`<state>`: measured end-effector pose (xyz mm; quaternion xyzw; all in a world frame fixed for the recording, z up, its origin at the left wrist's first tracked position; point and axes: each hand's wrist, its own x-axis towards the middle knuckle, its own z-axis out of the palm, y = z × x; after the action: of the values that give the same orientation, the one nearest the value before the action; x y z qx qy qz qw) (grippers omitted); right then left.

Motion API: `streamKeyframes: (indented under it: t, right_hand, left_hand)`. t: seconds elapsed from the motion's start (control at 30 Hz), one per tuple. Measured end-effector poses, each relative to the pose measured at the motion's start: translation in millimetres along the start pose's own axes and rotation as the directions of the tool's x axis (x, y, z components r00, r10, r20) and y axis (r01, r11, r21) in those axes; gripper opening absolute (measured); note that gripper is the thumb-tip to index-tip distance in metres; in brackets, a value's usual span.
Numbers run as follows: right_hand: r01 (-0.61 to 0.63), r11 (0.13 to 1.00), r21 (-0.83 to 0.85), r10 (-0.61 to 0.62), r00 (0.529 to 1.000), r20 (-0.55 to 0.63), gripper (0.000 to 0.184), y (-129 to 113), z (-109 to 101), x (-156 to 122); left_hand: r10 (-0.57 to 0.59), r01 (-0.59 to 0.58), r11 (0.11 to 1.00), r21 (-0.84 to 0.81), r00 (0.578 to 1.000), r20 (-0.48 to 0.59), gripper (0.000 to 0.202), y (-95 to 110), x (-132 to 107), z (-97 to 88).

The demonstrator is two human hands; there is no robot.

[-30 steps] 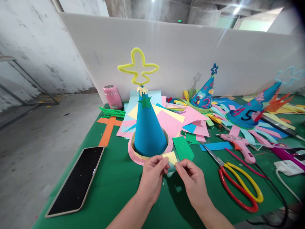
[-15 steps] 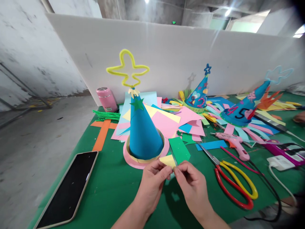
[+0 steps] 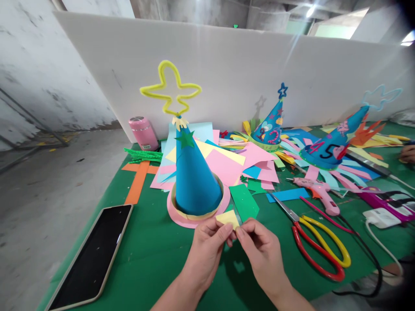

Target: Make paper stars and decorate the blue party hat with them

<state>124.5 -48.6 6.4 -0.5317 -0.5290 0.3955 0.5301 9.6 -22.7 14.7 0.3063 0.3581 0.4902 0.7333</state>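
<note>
1. A small piece of yellow paper was held up between the two hands, just in front of a blue cone hat.
2. The left hand gripped the paper between thumb and fingers, covering its lower left part.
3. The right hand pinched its lower right corner, the two hands' fingertips close together.
4. The hat stood upright within a pink brim, with a green star on its upper part and a yellow looped shape above its tip.
5. Green paper lay just beyond the right hand; farther right were scissors with red and yellow handles, and a pink glue gun.
6. A phone lay to the left on the green table, with a pink bottle behind it.
7. Two decorated cone hats stood toward the back right; another person's hand showed at the right edge.
</note>
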Motion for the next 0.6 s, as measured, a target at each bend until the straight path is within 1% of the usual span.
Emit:
streamKeyframes:
  t: [0.17,0.4,0.6]
  right_hand:
    - [-0.046,0.998,0.033,0.046,0.999,0.004,0.024,1.9,-0.7,-0.4]
    - [-0.068,0.995,0.078,0.067,0.998,0.023,0.024,0.5,-0.5,-3.1]
    - [-0.071,0.994,0.086,0.069,0.997,0.018,0.023,-1.2,3.4,-2.9]
  left_hand:
    - [0.028,-0.027,0.999,0.021,0.999,-0.031,0.022,-0.1,-0.2,1.6]
    - [0.047,-0.05,0.998,-0.035,0.996,-0.073,0.022,-2.2,-0.6,2.0]
    - [0.065,-0.069,0.997,-0.038,0.993,-0.094,0.025,-2.6,1.0,2.5]
